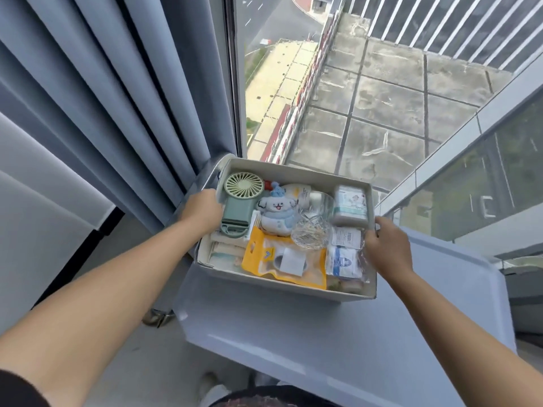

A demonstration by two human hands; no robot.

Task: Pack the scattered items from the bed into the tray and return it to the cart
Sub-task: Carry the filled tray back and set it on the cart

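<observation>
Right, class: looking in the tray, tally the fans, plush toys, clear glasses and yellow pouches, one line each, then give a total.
In the tray:
green fan: 1
plush toy: 1
clear glass: 1
yellow pouch: 1
Total: 4

Both hands hold a white tray over the far left corner of a grey cart. The left hand grips the tray's left wall and the right hand grips its right wall. Inside, a green fan lies in the far left corner and a white box in the far right corner. A plush toy and a glass sit between them, and a yellow pouch lies along the near wall. A grey curtain hangs to the left.
</observation>
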